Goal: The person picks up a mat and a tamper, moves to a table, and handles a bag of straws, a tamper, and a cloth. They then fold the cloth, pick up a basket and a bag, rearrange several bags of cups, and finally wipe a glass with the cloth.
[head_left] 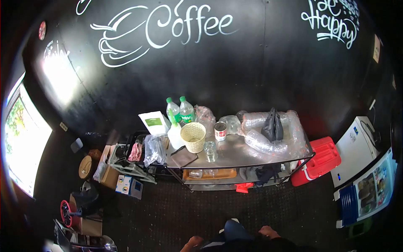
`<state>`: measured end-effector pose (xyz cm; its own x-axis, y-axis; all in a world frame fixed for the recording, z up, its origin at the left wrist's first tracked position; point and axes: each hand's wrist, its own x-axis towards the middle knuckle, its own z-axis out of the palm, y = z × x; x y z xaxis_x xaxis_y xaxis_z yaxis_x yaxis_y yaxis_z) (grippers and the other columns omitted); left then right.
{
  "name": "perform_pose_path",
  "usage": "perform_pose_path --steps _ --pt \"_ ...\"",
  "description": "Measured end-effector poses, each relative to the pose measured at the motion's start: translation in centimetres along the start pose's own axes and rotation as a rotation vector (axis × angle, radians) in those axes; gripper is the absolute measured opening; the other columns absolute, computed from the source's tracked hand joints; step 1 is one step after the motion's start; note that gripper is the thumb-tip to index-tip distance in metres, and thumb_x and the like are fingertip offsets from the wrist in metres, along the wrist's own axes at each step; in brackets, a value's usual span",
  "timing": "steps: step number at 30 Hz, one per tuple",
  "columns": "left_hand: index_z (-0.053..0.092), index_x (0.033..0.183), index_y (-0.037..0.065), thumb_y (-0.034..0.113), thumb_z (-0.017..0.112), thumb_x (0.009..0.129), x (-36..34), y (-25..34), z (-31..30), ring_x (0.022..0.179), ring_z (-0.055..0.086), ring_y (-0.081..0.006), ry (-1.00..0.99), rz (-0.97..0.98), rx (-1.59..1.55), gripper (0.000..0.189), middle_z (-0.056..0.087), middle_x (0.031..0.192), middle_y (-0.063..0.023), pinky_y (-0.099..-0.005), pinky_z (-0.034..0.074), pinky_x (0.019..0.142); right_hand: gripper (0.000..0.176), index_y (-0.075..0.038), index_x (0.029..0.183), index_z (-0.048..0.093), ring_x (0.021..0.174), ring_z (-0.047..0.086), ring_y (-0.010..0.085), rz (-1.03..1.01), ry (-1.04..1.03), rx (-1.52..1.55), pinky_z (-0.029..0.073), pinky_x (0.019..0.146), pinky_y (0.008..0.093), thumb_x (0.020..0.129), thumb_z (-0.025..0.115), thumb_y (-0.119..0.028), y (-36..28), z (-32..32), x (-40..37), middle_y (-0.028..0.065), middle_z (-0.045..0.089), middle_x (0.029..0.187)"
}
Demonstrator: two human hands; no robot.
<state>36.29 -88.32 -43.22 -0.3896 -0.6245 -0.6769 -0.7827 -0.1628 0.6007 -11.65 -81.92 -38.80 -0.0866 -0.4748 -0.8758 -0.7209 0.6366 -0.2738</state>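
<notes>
My left hand (194, 241) hangs low at the bottom edge, beside my body. On the other side of my legs, my right hand (267, 231) hangs too. Neither touches the table, and the fingers of both are too small and turned away to read. Ahead stands a steel table (235, 154) with a woven cream basket (193, 136), a tin can (220, 131), a clear glass (210, 151) and a dark folded cloth (184, 157). Two green-capped bottles (187, 112) and a white spray bottle (174, 134) stand behind the basket.
Bubble-wrapped bundles (268, 145) and a black bag (273, 127) lie on the table's right. A red cooler (317, 161) and white chest freezer (357, 145) stand right. Boxes (129, 187) and a pink-rimmed fan (66, 213) are left. Lower shelves hold an orange tray (228, 173).
</notes>
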Motion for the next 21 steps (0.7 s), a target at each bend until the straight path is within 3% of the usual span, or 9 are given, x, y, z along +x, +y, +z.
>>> perform_pose_path --steps 3,6,7,8,10,14,16,19,21 --pt "0.065 0.083 0.010 0.043 0.052 0.081 -1.1 -1.5 0.0 0.061 0.060 -0.0196 -0.089 0.068 -0.013 0.035 0.063 0.068 -0.0048 -0.0338 0.048 0.058 0.035 -0.005 0.093 0.066 0.096 0.059 0.0317 -0.172 -0.094 -0.091 0.046 0.082 0.0403 0.079 0.056 -0.035 -0.8 -0.8 -0.1 0.0161 0.063 0.099" --pt "0.065 0.080 0.010 0.042 0.052 0.081 -0.5 -1.2 -1.7 0.057 0.057 -0.0173 0.046 0.227 -0.126 0.034 0.060 0.063 -0.0037 -0.0332 0.047 0.055 0.030 -0.004 0.091 0.066 0.093 0.060 0.0301 -0.065 0.070 0.019 0.047 0.079 0.0393 0.077 0.059 -0.030 -4.2 -3.4 2.3 0.0179 0.063 0.094" --pt "0.064 0.079 0.010 0.042 0.052 0.080 0.2 -0.9 -2.5 0.056 0.056 -0.0165 0.094 0.281 -0.161 0.034 0.060 0.062 -0.0033 -0.0330 0.046 0.054 0.026 -0.004 0.088 0.065 0.083 0.061 0.0243 -0.221 0.199 0.015 0.048 0.071 0.0375 0.077 0.060 -0.028 -5.0 -4.6 4.7 0.0151 0.063 0.085" --pt "0.064 0.078 0.010 0.038 0.052 0.080 2.1 -1.0 -3.5 0.058 0.056 -0.0138 0.163 -0.026 -0.324 0.031 0.061 0.066 -0.0033 -0.0326 0.047 0.054 0.023 -0.005 0.085 0.065 0.072 0.062 0.0184 -0.376 0.321 0.013 0.048 0.063 0.0357 0.077 0.061 -0.026 -5.4 -5.3 6.2 0.0123 0.063 0.076" --pt "0.065 0.089 0.007 0.031 0.056 0.079 3.6 3.2 -7.1 0.066 0.059 -0.0158 0.466 -0.146 -0.522 0.028 0.063 0.073 -0.0043 -0.0329 0.049 0.062 0.015 -0.004 0.083 0.063 0.068 0.062 0.0166 -0.577 0.597 0.188 0.048 0.062 0.0326 0.078 0.061 -0.018 -10.4 -8.7 7.3 0.0114 0.062 0.071" --pt "0.058 0.097 0.001 0.012 0.057 0.084 6.7 12.2 -18.7 0.081 0.059 -0.0111 0.765 0.266 -0.541 0.017 0.063 0.087 -0.0068 -0.0274 0.048 0.075 0.006 -0.004 0.079 0.059 0.054 0.054 0.0146 -0.958 0.803 0.490 0.043 0.051 0.0284 0.083 0.056 -0.008 -23.8 -17.0 6.3 0.0067 0.057 0.061" --pt "0.057 0.098 0.000 0.009 0.058 0.084 6.3 19.4 -25.4 0.082 0.059 -0.0114 0.946 0.361 -0.426 0.017 0.062 0.089 -0.0063 -0.0267 0.048 0.075 0.003 -0.001 0.084 0.058 0.058 0.055 0.0186 -0.912 0.861 0.418 0.045 0.055 0.0280 0.082 0.056 -0.003 -29.7 -20.9 4.2 0.0092 0.057 0.070" --pt "0.053 0.104 0.000 0.008 0.060 0.083 7.0 25.7 -33.4 0.083 0.060 -0.0163 1.020 0.464 -0.549 0.023 0.060 0.086 -0.0066 -0.0296 0.049 0.072 0.006 -0.001 0.087 0.057 0.065 0.055 0.0188 -1.192 0.935 0.483 0.044 0.059 0.0279 0.081 0.056 -0.001 -38.5 -24.8 0.1 0.0092 0.056 0.079" --pt "0.051 0.110 -0.001 0.008 0.065 0.076 9.1 27.1 -37.6 0.094 0.055 -0.0257 1.248 0.596 -0.316 0.037 0.056 0.099 -0.0137 -0.0354 0.045 0.080 0.010 -0.001 0.089 0.056 0.076 0.056 0.0208 -1.321 0.872 0.468 0.045 0.063 0.0283 0.079 0.056 0.000 -42.6 -26.2 -1.7 0.0110 0.056 0.088"
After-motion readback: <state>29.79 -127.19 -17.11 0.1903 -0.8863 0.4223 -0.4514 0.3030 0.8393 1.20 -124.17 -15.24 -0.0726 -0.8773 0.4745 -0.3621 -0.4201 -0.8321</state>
